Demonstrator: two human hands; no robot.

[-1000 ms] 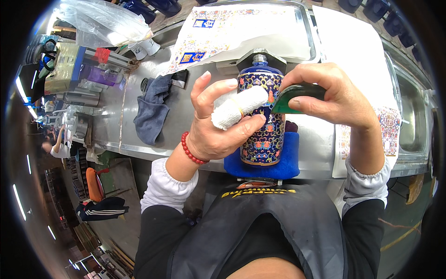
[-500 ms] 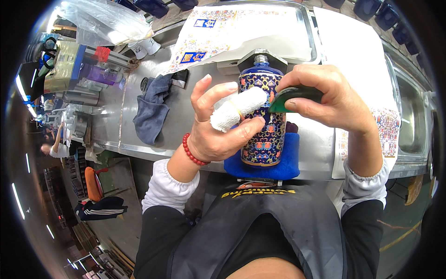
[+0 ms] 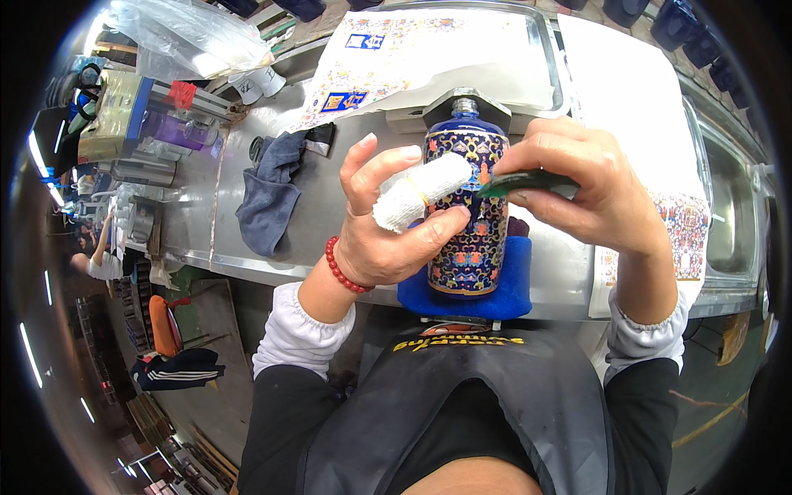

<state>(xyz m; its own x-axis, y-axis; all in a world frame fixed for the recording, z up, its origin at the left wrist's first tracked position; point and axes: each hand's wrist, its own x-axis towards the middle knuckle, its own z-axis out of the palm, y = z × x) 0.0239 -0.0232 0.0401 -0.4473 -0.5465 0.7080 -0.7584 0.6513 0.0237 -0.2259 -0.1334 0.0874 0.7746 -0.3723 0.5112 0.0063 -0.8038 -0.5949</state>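
Note:
A dark blue bottle [image 3: 466,256] with a colourful floral pattern lies face up, its glass neck pointing away from me. My left hand [image 3: 384,223] spreads its fingers beside and over the bottle; the thumb touches its front. A white cloth wrap [image 3: 404,206], bound with a thin band, covers one finger, whose tip rests on the bottle. My right hand [image 3: 582,186] is closed, pinching a dark green flat scraper [image 3: 528,182] between thumb and fingers. The scraper's edge is at the bottle's upper right side. A blue padded cloth [image 3: 507,289] lies under the bottle's near end.
A grey-blue towel [image 3: 272,198] lies on the steel counter [image 3: 346,148] to the left. Printed floral sheets [image 3: 388,70] spread behind the bottle. White paper [image 3: 627,91] and a steel basin [image 3: 730,223] are at the right. Other dark blue bottles [image 3: 672,25] stand at the far edge.
My right hand has turned the scraper flatter, so less of its green face shows. The left hand and the bottle stay almost in place.

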